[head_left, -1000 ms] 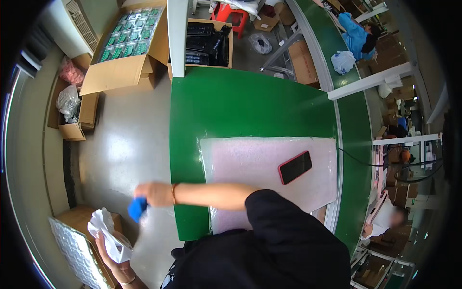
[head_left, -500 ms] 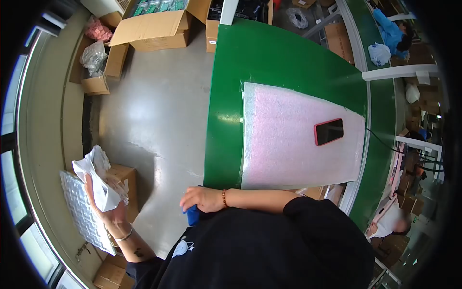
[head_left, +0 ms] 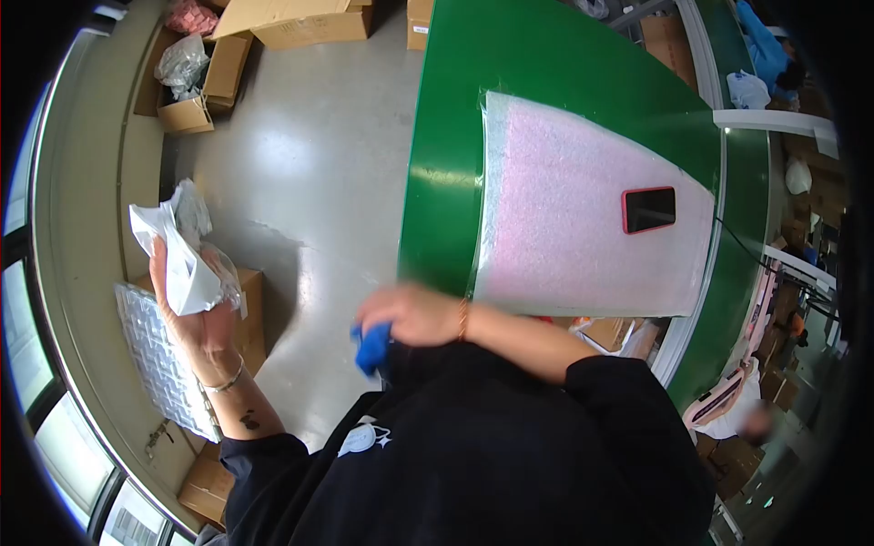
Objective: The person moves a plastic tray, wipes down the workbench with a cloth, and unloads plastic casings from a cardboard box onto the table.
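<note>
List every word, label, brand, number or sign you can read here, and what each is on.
I can read no text.
Cardboard box at the top edge: label too small to read.
Lower-left box: pale label, unreadable.
White bag at upper right: any print is too blurred.
Black shirt: pale drawing with a star, no readable letters.
Phone: dark screen, no visible text.

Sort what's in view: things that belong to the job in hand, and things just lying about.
In the job, judging by what is held:
- White wrapping, in the left hand
- Blue item, in the right hand

Apparently just lying about:
- Phone, on the pink sheet
- Clear bag, in the open box
</note>
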### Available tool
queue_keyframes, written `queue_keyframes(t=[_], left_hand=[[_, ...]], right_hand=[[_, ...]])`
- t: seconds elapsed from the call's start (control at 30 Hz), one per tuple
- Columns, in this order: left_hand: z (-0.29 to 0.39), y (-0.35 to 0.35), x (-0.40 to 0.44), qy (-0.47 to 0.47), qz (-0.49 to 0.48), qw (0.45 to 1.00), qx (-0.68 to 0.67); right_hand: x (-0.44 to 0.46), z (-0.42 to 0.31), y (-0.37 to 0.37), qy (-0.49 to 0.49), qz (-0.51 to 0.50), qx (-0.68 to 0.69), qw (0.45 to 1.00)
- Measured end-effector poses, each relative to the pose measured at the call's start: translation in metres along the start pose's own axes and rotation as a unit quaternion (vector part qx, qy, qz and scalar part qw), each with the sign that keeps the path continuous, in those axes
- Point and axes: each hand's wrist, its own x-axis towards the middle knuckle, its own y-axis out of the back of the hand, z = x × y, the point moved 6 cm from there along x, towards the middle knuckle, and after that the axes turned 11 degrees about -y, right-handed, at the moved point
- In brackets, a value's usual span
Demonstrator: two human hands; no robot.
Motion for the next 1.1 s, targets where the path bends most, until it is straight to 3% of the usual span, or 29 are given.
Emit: queue_keyframes(t=[0.1, 0.13, 0.2, 0.23, 0.27, 0.3, 0.33, 0.43, 0.47, 0.53, 0.6, 0.63, 0.67, 0.7, 0.73, 0.8, 0.83, 0.87, 0.9, 0.93, 0.97, 1.0, 1.03, 1.1], left_hand=[[-0.01, -0.004, -0.001, 0.043, -0.059, 0.997, -0.026], [-0.013, 0.01, -0.004, 0.017, -0.016, 0.999, 0.022], [-0.022, 0.019, -0.002, -0.028, 0.042, 0.994, 0.099], [-0.033, 0.001, 0.001, -0.003, 0.024, 0.996, 0.091], [-0.04, -0.012, 0.0, 0.022, 0.004, 0.997, 0.077], [-0.046, -0.009, 0.009, 0.045, -0.013, 0.997, 0.063], [-0.049, -0.011, 0.017, 0.049, -0.032, 0.997, 0.043], [-0.07, -0.034, 0.027, 0.056, -0.051, 0.997, 0.027], [-0.081, -0.045, 0.024, 0.063, -0.042, 0.996, 0.041], [-0.092, -0.049, 0.026, 0.065, -0.043, 0.996, 0.052], [-0.114, -0.046, 0.026, 0.124, -0.061, 0.989, 0.045], [-0.121, -0.054, 0.025, 0.117, -0.071, 0.99, 0.042], [-0.126, -0.057, 0.017, 0.087, -0.002, 0.994, 0.063], [-0.131, -0.059, 0.01, 0.058, 0.071, 0.993, 0.081], [-0.14, -0.073, 0.006, 0.055, 0.068, 0.993, 0.075], [-0.145, -0.089, -0.01, 0.05, 0.147, 0.981, 0.12], [-0.144, -0.089, -0.017, 0.051, 0.19, 0.969, 0.152], [-0.146, -0.086, -0.019, 0.054, 0.199, 0.965, 0.165], [-0.148, -0.086, -0.014, 0.04, 0.173, 0.971, 0.158], [-0.15, -0.084, -0.008, 0.026, 0.143, 0.978, 0.15], [-0.148, -0.085, -0.006, 0.017, 0.113, 0.983, 0.145], [-0.141, -0.078, -0.005, 0.021, 0.116, 0.98, 0.16], [-0.13, -0.076, -0.002, -0.021, 0.099, 0.982, 0.157], [-0.099, -0.077, 0.015, -0.109, 0.046, 0.982, 0.149]], right_hand=[[-0.031, 0.009, 0.163, -0.018, 0.33, -0.095, 0.939], [-0.037, 0.014, 0.16, -0.019, 0.337, -0.094, 0.937], [-0.079, 0.033, 0.166, -0.097, 0.505, -0.15, 0.844], [-0.079, 0.031, 0.125, -0.157, 0.362, -0.186, 0.9], [-0.071, 0.018, 0.074, -0.064, 0.207, -0.177, 0.96], [-0.059, 0.025, 0.023, -0.115, -0.064, 0.011, 0.991], [-0.064, 0.016, 0.047, -0.12, -0.037, -0.019, 0.992], [-0.078, -0.019, 0.122, -0.037, 0.195, 0.019, 0.98], [-0.103, -0.009, 0.186, -0.084, 0.288, 0.078, 0.951], [-0.172, -0.011, 0.319, -0.059, 0.521, 0.048, 0.85], [-0.276, 0.001, 0.439, -0.07, 0.72, -0.15, 0.673], [-0.334, 0.023, 0.486, -0.117, 0.795, -0.138, 0.58], [-0.406, 0.069, 0.535, -0.165, 0.847, -0.215, 0.458], [-0.451, 0.084, 0.56, -0.233, 0.85, -0.262, 0.394], [-0.457, 0.103, 0.583, -0.226, 0.851, -0.264, 0.393], [-0.478, 0.154, 0.609, -0.434, 0.818, -0.208, 0.314], [-0.382, 0.094, 0.58, -0.404, 0.802, -0.175, 0.404], [-0.324, 0.123, 0.587, -0.24, 0.793, -0.389, 0.403], [-0.237, 0.105, 0.555, -0.14, 0.763, -0.374, 0.508], [-0.171, 0.081, 0.499, -0.149, 0.762, -0.366, 0.512], [-0.082, 0.055, 0.412, -0.002, 0.548, -0.285, 0.786], [-0.026, 0.063, 0.323, 0.08, 0.398, -0.158, 0.9], [0.003, 0.05, 0.226, 0.102, 0.279, -0.11, 0.948], [-0.006, 0.007, 0.236, 0.112, 0.314, -0.086, 0.939]])
